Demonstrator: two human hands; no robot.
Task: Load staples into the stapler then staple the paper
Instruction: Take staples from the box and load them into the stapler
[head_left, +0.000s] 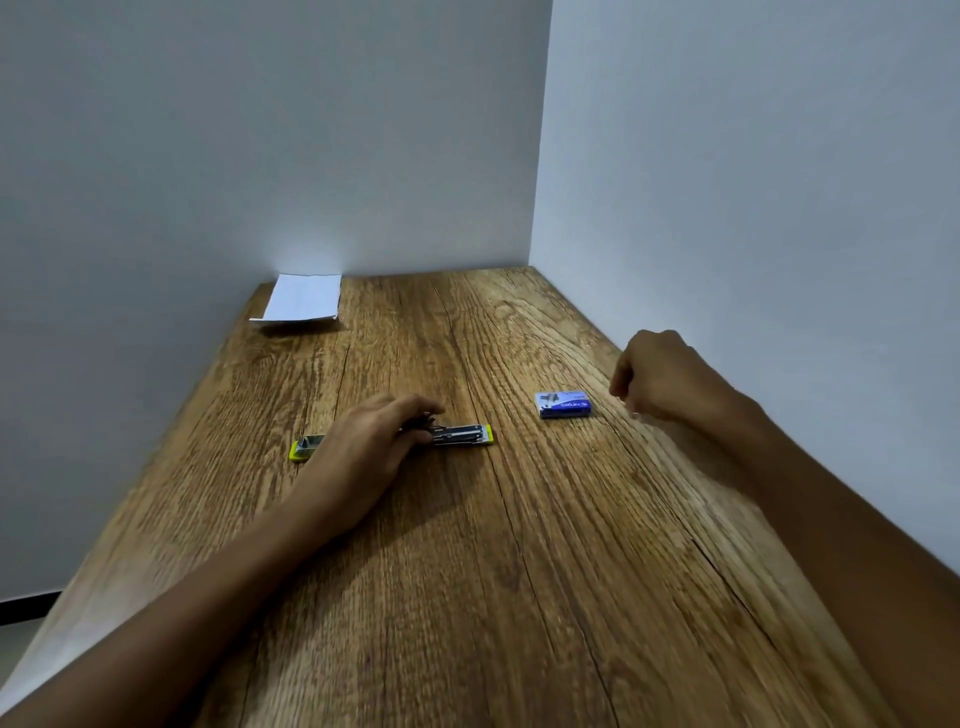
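A yellow-green stapler lies swung open flat on the wooden table, its metal staple channel facing up. My left hand rests over the stapler's middle, fingers pressing on it and hiding the hinge. One yellow end sticks out at the left, the channel end at the right. A small blue staple box lies to the right. My right hand hovers just right of the box, fingers curled together; a tiny pale bit shows below the fingers, too small to identify. White folded paper lies at the far left corner.
Pale walls close the table at the back and along the right side. The table's left edge drops to a floor with a dark strip at the lower left.
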